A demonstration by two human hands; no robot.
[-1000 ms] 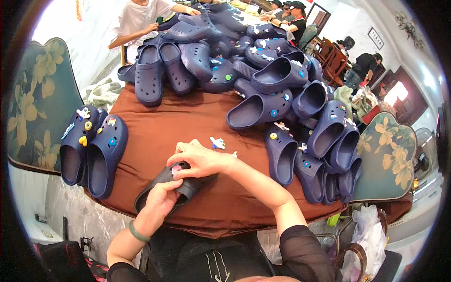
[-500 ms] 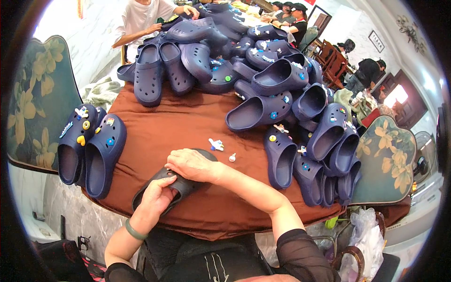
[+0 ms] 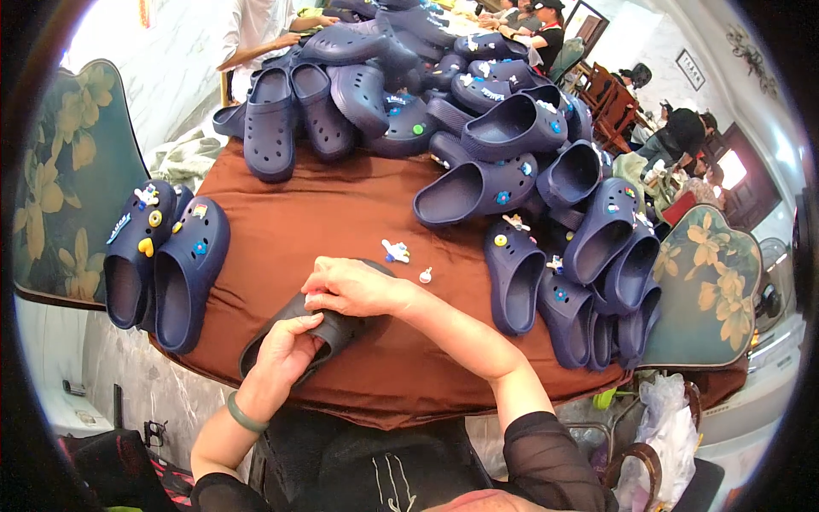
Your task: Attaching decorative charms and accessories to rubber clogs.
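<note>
Head view: dark clog [image 3: 328, 328] at near edge of brown table [image 3: 341, 213], gripped at its near side by left hand [image 3: 286, 354]. Right hand [image 3: 354, 288] pressed on top, fingertips pinched; small white charms [image 3: 397, 251] just beyond.

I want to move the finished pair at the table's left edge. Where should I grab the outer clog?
Probably grip the navy clog at its open heel rim, coming from the near table edge: the opening faces that way, and the toe top carries charms better left untouched.
</note>
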